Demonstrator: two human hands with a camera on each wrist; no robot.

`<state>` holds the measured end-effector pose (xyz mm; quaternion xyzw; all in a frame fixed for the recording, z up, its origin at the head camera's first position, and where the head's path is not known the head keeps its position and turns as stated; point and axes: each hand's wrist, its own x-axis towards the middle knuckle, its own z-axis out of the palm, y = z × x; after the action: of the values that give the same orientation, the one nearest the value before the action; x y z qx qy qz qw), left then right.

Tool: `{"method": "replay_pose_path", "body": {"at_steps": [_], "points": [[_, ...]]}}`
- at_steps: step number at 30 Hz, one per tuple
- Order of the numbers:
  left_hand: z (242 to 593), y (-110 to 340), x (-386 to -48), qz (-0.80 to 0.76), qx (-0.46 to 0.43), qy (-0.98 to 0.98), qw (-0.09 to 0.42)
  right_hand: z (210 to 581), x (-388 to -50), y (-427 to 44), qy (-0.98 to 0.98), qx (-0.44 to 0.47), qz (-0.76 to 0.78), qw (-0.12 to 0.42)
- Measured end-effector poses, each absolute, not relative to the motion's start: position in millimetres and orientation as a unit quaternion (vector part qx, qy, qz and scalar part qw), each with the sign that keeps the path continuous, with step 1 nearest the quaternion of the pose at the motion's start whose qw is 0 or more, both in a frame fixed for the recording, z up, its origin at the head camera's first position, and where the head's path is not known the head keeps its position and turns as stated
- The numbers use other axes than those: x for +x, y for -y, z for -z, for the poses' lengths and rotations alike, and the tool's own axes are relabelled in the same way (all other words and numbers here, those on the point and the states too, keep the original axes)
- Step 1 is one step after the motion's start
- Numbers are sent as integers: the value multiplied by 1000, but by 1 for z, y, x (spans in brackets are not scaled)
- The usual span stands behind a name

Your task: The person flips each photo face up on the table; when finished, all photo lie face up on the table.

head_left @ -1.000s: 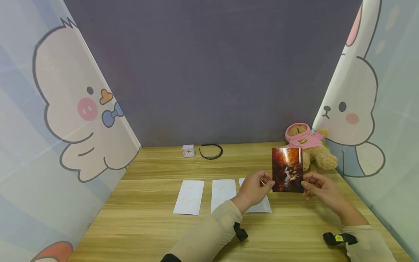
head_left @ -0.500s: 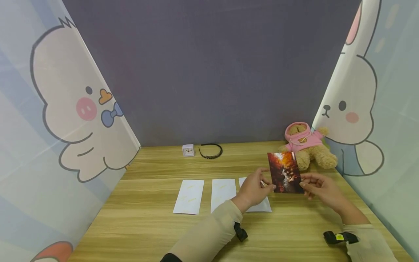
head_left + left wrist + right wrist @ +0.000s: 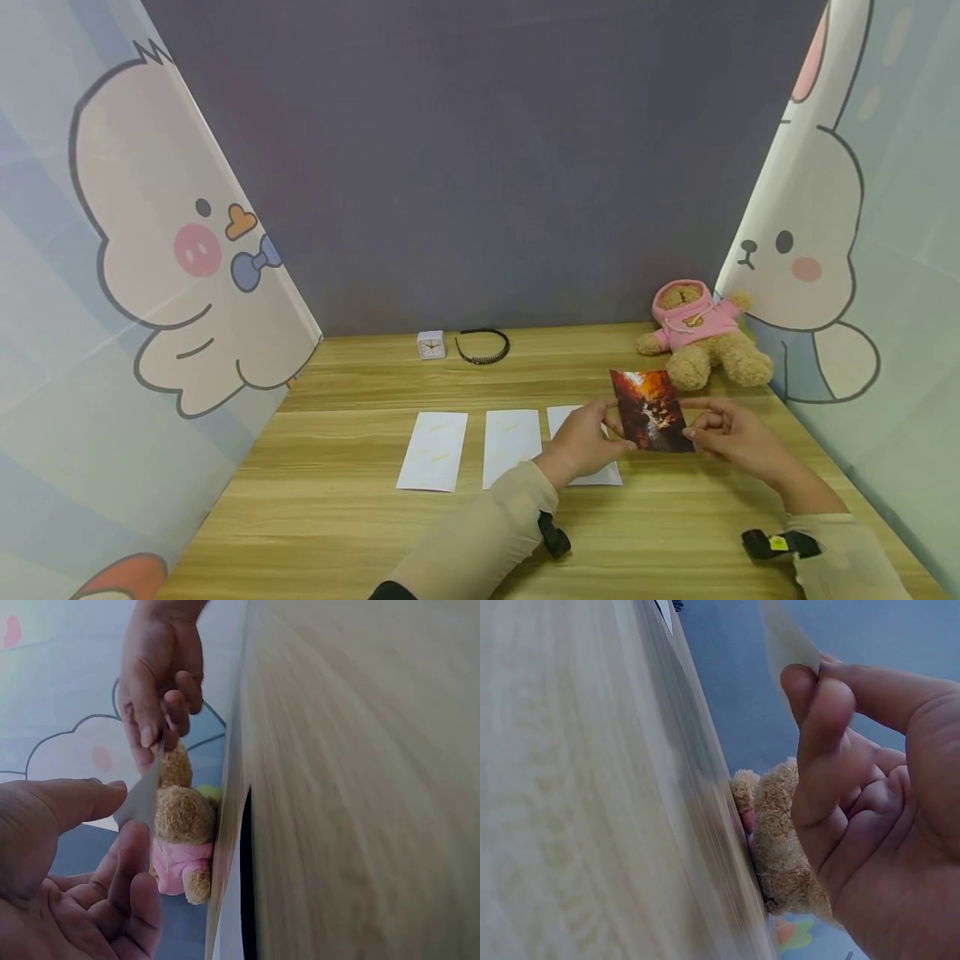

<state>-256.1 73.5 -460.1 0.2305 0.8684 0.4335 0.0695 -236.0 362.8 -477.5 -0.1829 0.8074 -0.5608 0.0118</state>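
Note:
A glossy photo print (image 3: 647, 410) in dark red and orange is held above the table, tilted back, its picture side toward the head camera. My left hand (image 3: 587, 446) pinches its left edge between thumb and fingers. At the opposite edge my right hand (image 3: 733, 437) pinches it near the lower corner. From the left wrist, the print (image 3: 140, 801) appears nearly edge-on, and its pale back (image 3: 787, 641) shows in the right wrist view. On the wooden table lie white sheets: one at left (image 3: 432, 452), one in the middle (image 3: 512, 442), and one at right (image 3: 564, 417), partly hidden by my left hand.
A teddy bear (image 3: 697, 329) in a pink hoodie sits at the back right, just behind the photo print. Along the back of the table are a small white clock (image 3: 432, 344) and a black headband (image 3: 483, 358). Fabric walls enclose the table's back and sides.
Both hands have tilted the photo print backward and lowered it a little; its top edge has dropped, uncovering more of the bear. The white sheets have stayed where they were.

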Motion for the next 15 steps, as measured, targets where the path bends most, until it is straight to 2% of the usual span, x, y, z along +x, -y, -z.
{"method": "replay_pose_path", "body": {"at_steps": [15], "points": [[465, -77, -253, -431, 190, -871, 140, 482, -239, -368, -839, -158, 515, 80]]}}
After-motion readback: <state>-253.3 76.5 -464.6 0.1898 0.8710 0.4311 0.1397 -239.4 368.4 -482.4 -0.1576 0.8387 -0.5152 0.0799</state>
